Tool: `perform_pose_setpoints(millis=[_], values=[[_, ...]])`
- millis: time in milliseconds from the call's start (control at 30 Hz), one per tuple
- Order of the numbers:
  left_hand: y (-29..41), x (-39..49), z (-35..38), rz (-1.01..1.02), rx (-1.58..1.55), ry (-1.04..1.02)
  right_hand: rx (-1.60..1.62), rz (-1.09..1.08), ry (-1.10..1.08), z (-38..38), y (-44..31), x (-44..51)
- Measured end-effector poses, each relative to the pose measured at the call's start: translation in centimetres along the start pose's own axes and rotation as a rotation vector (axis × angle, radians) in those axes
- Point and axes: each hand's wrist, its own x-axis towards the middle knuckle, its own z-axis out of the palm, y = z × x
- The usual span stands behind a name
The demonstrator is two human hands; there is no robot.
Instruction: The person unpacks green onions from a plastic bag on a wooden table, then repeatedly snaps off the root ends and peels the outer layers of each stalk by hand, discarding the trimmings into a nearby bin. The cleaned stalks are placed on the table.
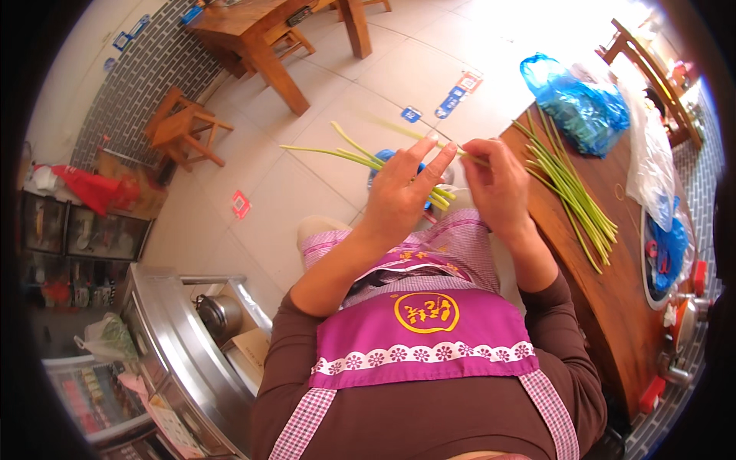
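Observation:
My left hand (402, 192) is closed around a small bunch of green stems, likely garlic scapes (353, 155), whose cut ends poke out below the palm. Its index and middle fingers stretch toward my right hand (499, 187). Between the fingertips of my right hand is one pale green stem (397, 127), blurred along its length and passing by the left fingertips. Beneath the hands, partly hidden, is something blue (384, 155), perhaps a plastic bag. A pile of similar stems (575, 195) lies on the wooden table (566, 276) to my right.
A blue plastic bag (592, 115) and a clear plastic bag (647, 161) lie on the right-hand table near a rubber band (619, 192). A wooden stool (184, 126) and another wooden table (253, 29) stand ahead. A steel cabinet (178, 339) is close on my left.

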Motion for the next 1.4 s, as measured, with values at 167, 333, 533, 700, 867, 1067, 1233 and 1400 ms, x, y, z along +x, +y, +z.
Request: perform_pose_setpoints(millis=[167,333,533,700,867,1067,1233,1400], values=[[-2.5,-2.2,-2.0,-0.127,0.082,0.067,0.383,0.201,-0.034,3.9,0.2,-0.7],[-2.5,-3.6,-2.4,-0.336,-0.072,0.08,0.536,0.369,-0.116,5.1,0.8,-1.7],[-2.2,-3.4,-1.9,-0.298,-0.176,0.011,0.474,0.311,-0.208,5.8,-0.5,-2.1],[-2.9,-3.5,-2.7,-0.055,0.095,-0.01,0.341,0.228,-0.161,5.3,-0.5,-1.5],[-2.7,-3.4,-2.8,-0.017,0.217,-0.023,0.18,0.095,-0.171,5.0,-0.6,-1.6],[-2.6,-3.4,-2.0,0.009,0.23,0.014,0.134,0.048,-0.121,5.5,-0.6,-1.8],[-2.9,-3.5,-2.0,0.038,0.184,0.029,0.143,0.077,-0.11,5.5,-0.7,-1.7],[-3.1,-3.3,-2.0,0.065,0.132,0.045,0.163,0.163,-0.164,5.5,-0.9,-1.6]])
